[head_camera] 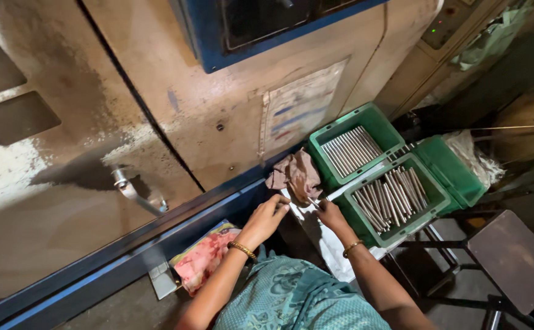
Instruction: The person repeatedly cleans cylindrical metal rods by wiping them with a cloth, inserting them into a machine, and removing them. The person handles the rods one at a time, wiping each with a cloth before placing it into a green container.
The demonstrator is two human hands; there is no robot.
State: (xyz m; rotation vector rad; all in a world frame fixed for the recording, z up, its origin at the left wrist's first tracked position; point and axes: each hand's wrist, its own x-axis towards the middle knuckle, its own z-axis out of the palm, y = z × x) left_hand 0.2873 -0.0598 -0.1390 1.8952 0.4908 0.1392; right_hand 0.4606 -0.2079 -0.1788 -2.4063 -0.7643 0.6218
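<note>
We note a large, stained machine panel [175, 91] filling the upper left, with a metal handle [133, 190] near its lower blue edge. Against the panel's right end stand two green crates [374, 120] of loose metal rods [391, 195], the nearer crate [433, 197] just beside our right hand. A dark stool [514, 256] stands at the lower right corner. A brown rag [296, 174] lies on the white sheet [331, 244] between the hands, touching the far crate's near corner.

Our right hand [333, 215] pinches one rod [314, 203] at the sheet's top edge. Our left hand [268, 217] rests with fingers curled at the same spot; we cannot tell whether it grips anything.

Risk, in our judgement: the thin rod could slip from the pinch and roll off the sheet's edge.
</note>
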